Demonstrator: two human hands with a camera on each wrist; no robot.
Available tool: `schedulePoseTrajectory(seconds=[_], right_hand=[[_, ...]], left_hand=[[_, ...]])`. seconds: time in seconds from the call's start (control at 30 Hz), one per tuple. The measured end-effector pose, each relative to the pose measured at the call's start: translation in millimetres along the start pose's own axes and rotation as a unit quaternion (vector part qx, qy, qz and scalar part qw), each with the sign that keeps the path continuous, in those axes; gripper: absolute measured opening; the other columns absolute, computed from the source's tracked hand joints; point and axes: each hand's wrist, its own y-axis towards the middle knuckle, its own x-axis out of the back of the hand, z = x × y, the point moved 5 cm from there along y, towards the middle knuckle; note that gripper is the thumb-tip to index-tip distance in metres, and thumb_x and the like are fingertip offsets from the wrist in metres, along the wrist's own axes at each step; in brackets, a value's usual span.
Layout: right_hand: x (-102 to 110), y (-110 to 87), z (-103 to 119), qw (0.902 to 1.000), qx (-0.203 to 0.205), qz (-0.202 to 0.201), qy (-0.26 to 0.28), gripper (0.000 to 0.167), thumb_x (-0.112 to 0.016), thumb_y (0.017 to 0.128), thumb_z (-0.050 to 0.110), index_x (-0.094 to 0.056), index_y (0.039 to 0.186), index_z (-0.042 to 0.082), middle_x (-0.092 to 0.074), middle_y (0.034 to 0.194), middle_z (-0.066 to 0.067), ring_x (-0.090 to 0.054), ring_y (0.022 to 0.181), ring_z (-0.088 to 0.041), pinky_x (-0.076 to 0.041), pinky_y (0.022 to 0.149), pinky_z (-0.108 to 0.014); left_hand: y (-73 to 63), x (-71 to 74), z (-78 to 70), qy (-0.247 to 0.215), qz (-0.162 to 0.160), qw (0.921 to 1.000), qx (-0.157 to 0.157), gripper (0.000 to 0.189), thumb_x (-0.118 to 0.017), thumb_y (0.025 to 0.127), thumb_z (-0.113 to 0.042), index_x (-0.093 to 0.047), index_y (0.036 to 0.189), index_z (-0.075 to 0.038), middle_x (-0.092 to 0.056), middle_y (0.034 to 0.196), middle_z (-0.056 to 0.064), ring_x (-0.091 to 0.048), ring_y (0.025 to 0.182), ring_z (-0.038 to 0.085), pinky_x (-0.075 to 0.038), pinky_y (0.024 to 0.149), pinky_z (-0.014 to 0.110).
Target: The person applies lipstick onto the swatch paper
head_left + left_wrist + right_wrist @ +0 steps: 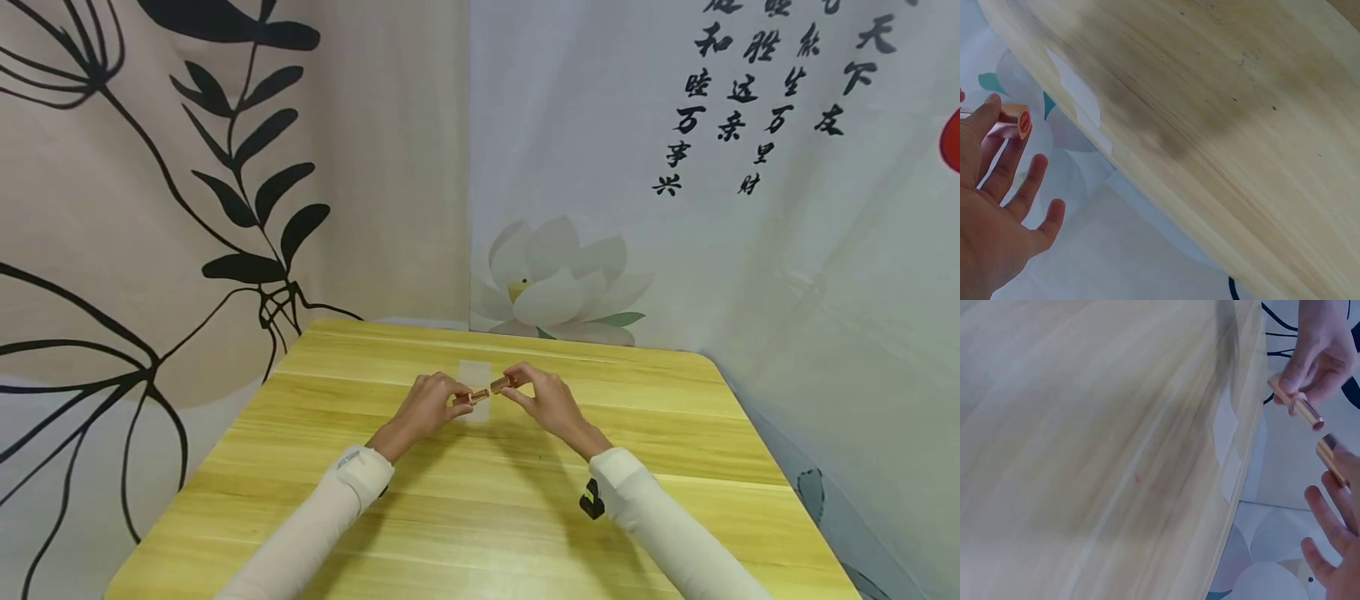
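My left hand (427,406) pinches the base of a rose-gold lipstick (478,396) between thumb and fingers. A round red label shows on the base's end (1024,122) in the left wrist view, while the other fingers there are spread. Between the thumb and fingers of my right hand (546,400) is the matching lipstick cap (500,384). A small gap separates cap and lipstick in the right wrist view, where the lipstick's narrower inner tube (1310,415) points toward the cap (1327,453). Whether any lipstick colour stands out of the tube, I cannot tell.
Both hands are above the far part of a yellow wood-grain table (480,500). A whitish rectangular patch (475,371) lies on the table beneath them. Printed cloth (390,167) hangs behind and beside the table. A black device (592,500) sits at the right wrist.
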Motion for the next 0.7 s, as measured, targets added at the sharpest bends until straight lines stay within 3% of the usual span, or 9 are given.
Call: schedulePoseTrajectory(seconds=[0.3,0.47,0.7], right_hand=[[16.7,-4.0,-22.5,0.999,-0.02,-0.019,-0.035,0.035,-0.077,0.096,0.019,-0.07,0.13,0.011,-0.077,0.104,-0.007,-0.069,0.07,-0.022,-0.04,0.049,-0.027],[22.4,-12.2,-44.2,0.9975,-0.05,-0.019,-0.046,0.038,-0.077,0.096,0.016,-0.067,0.131,0.008,-0.077,0.106,-0.009,-0.074,0.093,-0.031,-0.057,0.065,-0.041],[25.1,-22.3,-75.1,0.9926,-0.101,-0.001,-0.067,0.031,-0.077,0.096,0.017,-0.067,0.124,0.007,-0.076,0.107,-0.008,-0.073,0.098,-0.032,-0.059,0.075,-0.05]], left_hand=[[-3.5,2.0,5.2,0.014,-0.005,0.9998,0.011,0.008,-0.083,0.091,-0.025,-0.082,0.098,-0.023,-0.076,0.09,-0.011,-0.068,0.103,0.023,-0.048,0.098,0.058],[-5.5,2.0,8.7,0.015,-0.008,0.9997,0.018,0.009,-0.083,0.091,-0.027,-0.082,0.099,-0.023,-0.076,0.092,-0.01,-0.068,0.103,0.022,-0.048,0.098,0.057],[-8.3,2.3,10.1,0.004,-0.004,0.9996,0.029,0.012,-0.081,0.092,-0.028,-0.082,0.101,-0.02,-0.077,0.096,-0.006,-0.068,0.106,0.025,-0.046,0.1,0.057]])
